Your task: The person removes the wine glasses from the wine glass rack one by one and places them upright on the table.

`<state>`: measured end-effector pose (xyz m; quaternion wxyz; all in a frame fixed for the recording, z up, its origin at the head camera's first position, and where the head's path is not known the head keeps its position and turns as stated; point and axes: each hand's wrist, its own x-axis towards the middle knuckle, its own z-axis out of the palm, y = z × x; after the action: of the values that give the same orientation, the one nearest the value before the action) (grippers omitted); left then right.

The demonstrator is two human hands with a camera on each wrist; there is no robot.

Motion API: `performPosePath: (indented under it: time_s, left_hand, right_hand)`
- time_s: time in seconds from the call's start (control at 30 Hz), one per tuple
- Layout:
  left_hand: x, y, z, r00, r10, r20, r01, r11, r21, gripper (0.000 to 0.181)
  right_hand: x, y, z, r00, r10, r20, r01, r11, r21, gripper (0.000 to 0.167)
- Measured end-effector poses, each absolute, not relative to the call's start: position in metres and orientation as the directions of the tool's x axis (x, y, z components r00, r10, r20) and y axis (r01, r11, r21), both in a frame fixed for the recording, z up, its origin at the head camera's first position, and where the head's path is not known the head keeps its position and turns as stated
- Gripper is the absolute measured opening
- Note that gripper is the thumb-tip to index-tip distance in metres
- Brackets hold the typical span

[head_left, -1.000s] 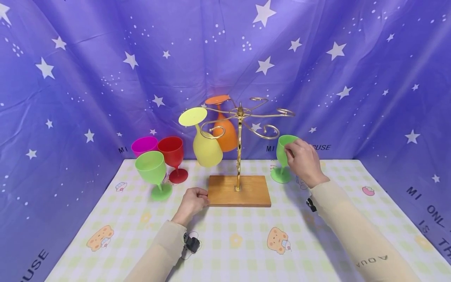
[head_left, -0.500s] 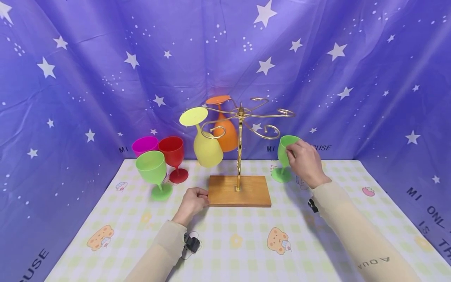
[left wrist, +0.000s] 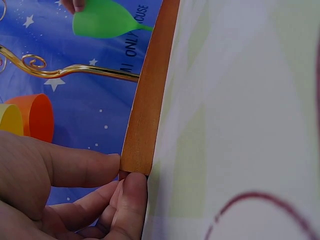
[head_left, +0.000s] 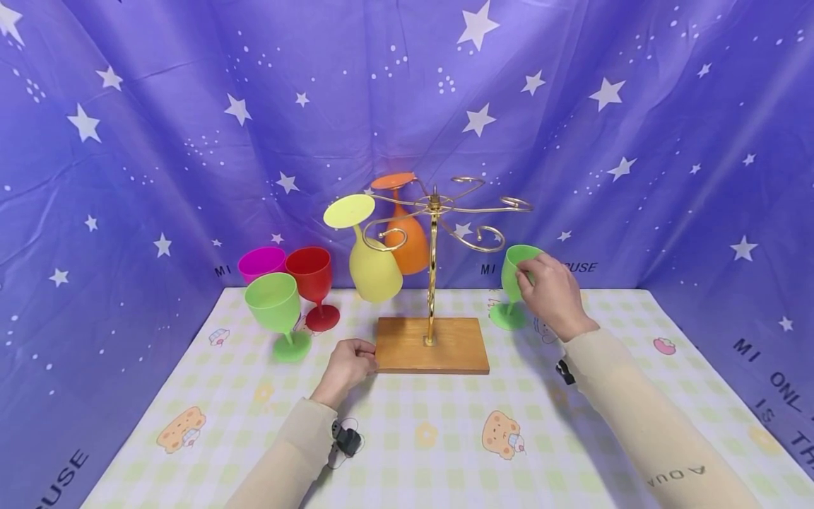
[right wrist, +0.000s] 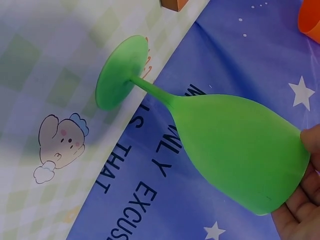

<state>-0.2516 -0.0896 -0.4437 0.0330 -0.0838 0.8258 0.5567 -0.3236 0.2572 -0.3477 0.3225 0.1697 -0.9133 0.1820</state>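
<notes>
At the right, my right hand (head_left: 555, 293) pinches a green goblet (right wrist: 240, 145) by its bowl near the rim. This goblet is upright, its foot appearing to rest on the tablecloth. My left hand (head_left: 346, 367) holds the left edge of the wooden base (head_left: 458, 346) of a gold goblet rack, thumb and fingers at the corner in the left wrist view. From the curled arms (head_left: 486, 207) of the rack, a yellow goblet (head_left: 375, 272) and an orange goblet (head_left: 407, 244) hang upside down at the left.
Left of the rack stand a second green goblet (head_left: 273, 304), a red goblet (head_left: 311, 276) and a magenta goblet (head_left: 261, 260), close together and upright. A checked tablecloth (head_left: 432, 466) covers the table. Behind it hangs a blue starry curtain (head_left: 381, 106).
The right hand and the green goblet have shifted very slightly to the right. Otherwise the hands, rack and other goblets look the same.
</notes>
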Motion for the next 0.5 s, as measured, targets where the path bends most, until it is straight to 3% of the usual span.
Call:
performPosePath:
  time_s: [0.5]
  left_hand:
    - [-0.251,-0.09,-0.443,-0.984,-0.098,-0.151,-0.176,0.362,0.915,0.023]
  right_hand:
    - [-0.313,0.248,-0.342,-0.654,-0.173,0.737,-0.516,0.814,-0.267,0.019]
